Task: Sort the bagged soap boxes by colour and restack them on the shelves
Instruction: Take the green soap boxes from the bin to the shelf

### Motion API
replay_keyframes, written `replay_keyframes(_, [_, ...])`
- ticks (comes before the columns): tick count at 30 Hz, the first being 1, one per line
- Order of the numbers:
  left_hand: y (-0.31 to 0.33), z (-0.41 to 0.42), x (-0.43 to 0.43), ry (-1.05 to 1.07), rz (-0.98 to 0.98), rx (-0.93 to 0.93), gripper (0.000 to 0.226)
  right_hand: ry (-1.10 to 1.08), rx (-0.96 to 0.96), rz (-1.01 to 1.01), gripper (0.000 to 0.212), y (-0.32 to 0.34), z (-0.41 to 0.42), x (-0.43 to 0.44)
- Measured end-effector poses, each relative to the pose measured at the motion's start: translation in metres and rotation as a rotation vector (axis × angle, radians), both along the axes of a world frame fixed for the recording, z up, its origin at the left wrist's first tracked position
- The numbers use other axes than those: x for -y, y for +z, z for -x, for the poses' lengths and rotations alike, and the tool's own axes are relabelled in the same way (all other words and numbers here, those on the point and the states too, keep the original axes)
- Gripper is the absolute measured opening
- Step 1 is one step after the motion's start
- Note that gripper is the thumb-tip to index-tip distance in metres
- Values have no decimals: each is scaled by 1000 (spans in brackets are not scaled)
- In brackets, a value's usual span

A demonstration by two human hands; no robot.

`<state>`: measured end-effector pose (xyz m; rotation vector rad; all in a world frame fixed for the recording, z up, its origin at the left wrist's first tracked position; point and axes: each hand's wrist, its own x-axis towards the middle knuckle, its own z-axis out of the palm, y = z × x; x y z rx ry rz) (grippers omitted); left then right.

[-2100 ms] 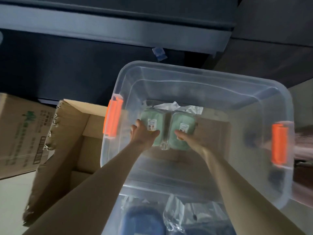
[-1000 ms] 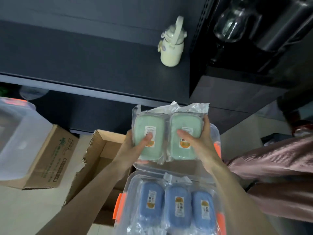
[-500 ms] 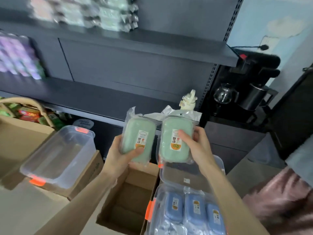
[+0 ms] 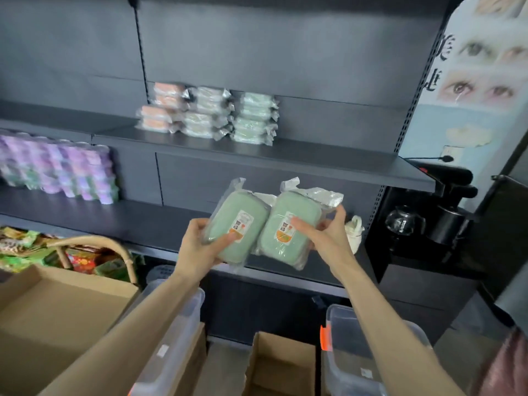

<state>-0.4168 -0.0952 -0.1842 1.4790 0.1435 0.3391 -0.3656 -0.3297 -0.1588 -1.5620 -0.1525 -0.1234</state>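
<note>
My left hand (image 4: 197, 247) grips one bagged green soap box (image 4: 238, 224) and my right hand (image 4: 325, 238) grips a second bagged green soap box (image 4: 288, 227). Both are held side by side, tilted, in front of the middle shelf (image 4: 143, 221). On the upper shelf (image 4: 328, 161) stand three stacks of bagged boxes: orange ones (image 4: 163, 110) at the left, pale ones (image 4: 204, 112) in the middle, green ones (image 4: 254, 118) at the right.
Purple packs (image 4: 57, 167) fill the middle shelf's left. A small cream bottle (image 4: 353, 232) stands behind my right hand. Cardboard boxes (image 4: 51, 310), clear tubs (image 4: 343, 352) and a wicker basket (image 4: 94, 244) sit below. A coffee machine (image 4: 434, 221) stands at the right.
Both hands lifted the two green soap boxes out of the clear tub and raised them toward the shelves. The view swung up from the tub to the shelving.
</note>
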Motion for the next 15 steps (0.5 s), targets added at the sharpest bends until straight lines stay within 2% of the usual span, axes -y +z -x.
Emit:
replay_keyframes(4, [19, -33, -61, -80, 100, 58, 33, 5, 30, -51, 122, 22, -14, -54])
replay_keyframes(7, [35, -62, -92, -97, 77, 80, 30, 1, 33, -52, 125, 40, -30, -85])
replay_keyframes(9, [45, -86, -106, -87, 29, 109, 37, -7, 52, -31, 110, 52, -48, -103])
replay_keyframes(13, [65, -142, -131, -18, -33, 143, 61, -26, 108, -29, 56, 67, -97, -130])
replay_keyframes(15, [71, -172, -143, 2, -51, 156, 60, -33, 138, -33, 45, 69, -125, -138])
